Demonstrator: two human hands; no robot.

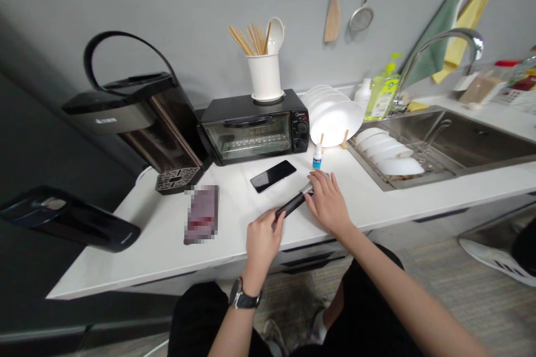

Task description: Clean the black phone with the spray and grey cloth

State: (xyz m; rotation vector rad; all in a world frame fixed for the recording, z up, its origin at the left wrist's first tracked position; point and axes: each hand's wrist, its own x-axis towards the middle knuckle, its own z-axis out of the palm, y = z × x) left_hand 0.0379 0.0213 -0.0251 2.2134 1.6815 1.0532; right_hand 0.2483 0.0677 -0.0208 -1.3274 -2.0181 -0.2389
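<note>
Low over the counter (234,234), a tool with a black handle (291,206) and a silver metal end slants up to the right. My left hand (263,240) is closed around the lower end of its handle. On the metal end lies my right hand (329,203), fingers over it and thumb at the near side, hiding most of the metal; the tool's kind cannot be made out. Just beyond the right hand stands a small white bottle (317,150) with a blue label. A black smartphone (273,176) lies behind the tool.
A toaster oven (255,131) carries a white utensil holder (266,75). Plates (335,122) stand in a rack beside the sink (481,150), which holds bowls (393,159). Leftward are a drink dispenser (154,128), a blurred flat item (203,215) and a dark tumbler (75,220).
</note>
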